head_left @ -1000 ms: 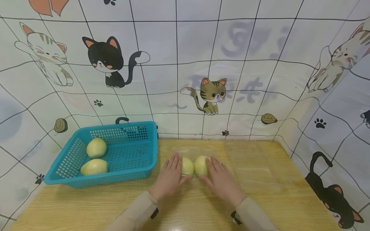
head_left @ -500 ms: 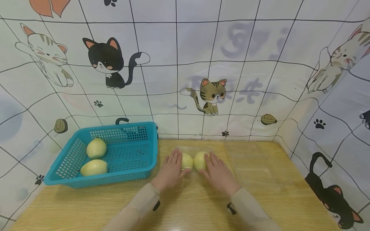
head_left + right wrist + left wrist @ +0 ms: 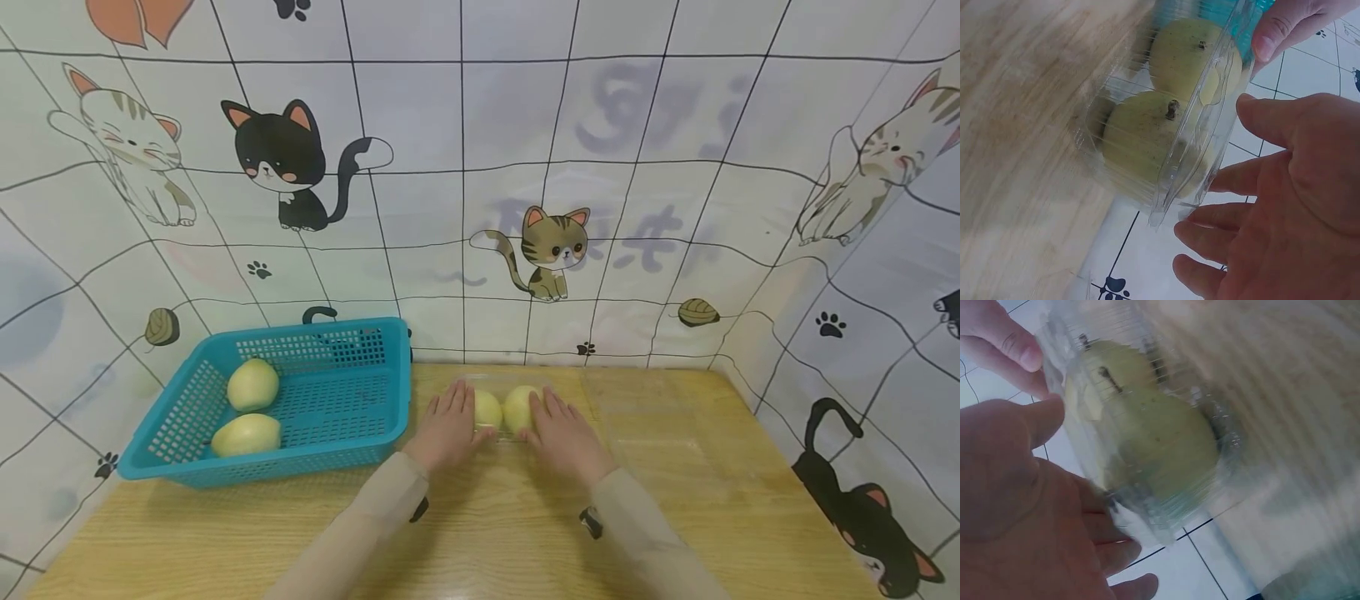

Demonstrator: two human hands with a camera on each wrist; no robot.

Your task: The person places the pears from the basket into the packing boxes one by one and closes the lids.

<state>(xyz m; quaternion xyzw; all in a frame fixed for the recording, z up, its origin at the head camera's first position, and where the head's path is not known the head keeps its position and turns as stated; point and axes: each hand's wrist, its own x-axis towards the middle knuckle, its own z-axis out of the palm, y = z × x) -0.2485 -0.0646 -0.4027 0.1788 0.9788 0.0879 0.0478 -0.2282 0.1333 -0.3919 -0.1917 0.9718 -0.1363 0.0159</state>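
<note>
A clear plastic clamshell box (image 3: 1166, 194) holds two pale yellow pears, a left pear (image 3: 487, 410) and a right pear (image 3: 520, 408), side by side. Both wrist views show their dark stems through the ribbed plastic. At the box's left side lies my left hand (image 3: 446, 429), fingers extended and pointing away from me. My right hand (image 3: 566, 437) lies along the other side, its fingers also fairly straight. Each thumb reaches inward at the near edge of the box. Parts of the box and fruit are hidden under the hands.
A blue perforated basket (image 3: 341, 454) stands on the left, with a rear pear (image 3: 252, 385) and a front pear (image 3: 247, 435) in it. Another clear plastic container (image 3: 660, 442) lies on the wooden table (image 3: 495, 542) at right. A cat-print cloth (image 3: 420, 208) hangs behind.
Both hands and the box with its two pears have slid a little away from me, towards the back of the table. The basket and its pears stay put.
</note>
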